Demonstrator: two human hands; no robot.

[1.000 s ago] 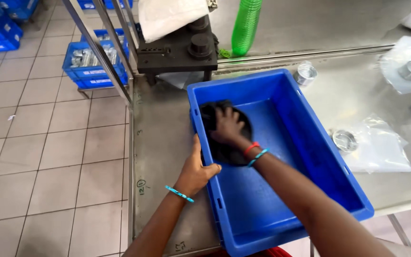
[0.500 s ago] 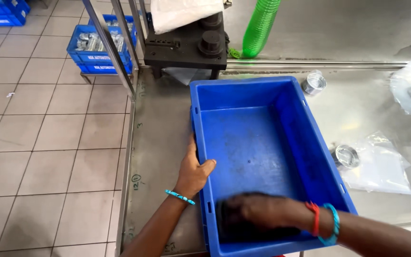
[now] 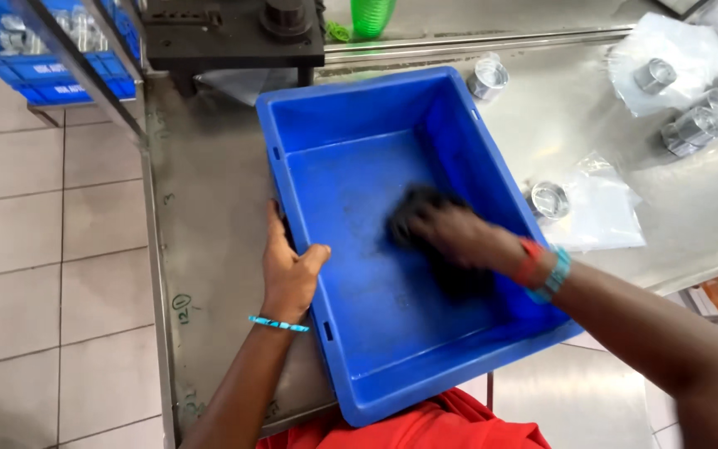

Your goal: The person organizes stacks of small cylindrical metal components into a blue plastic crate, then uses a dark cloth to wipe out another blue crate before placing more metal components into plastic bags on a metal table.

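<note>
While metal rings (image 3: 551,199) flank it, hands grip crate (image 3: 351,108).

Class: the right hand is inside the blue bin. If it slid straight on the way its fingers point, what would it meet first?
Probably the bin's left wall, where the left hand grips the rim. The right hand, pressing a dark cloth, is blurred, so its direction is uncertain.
</note>
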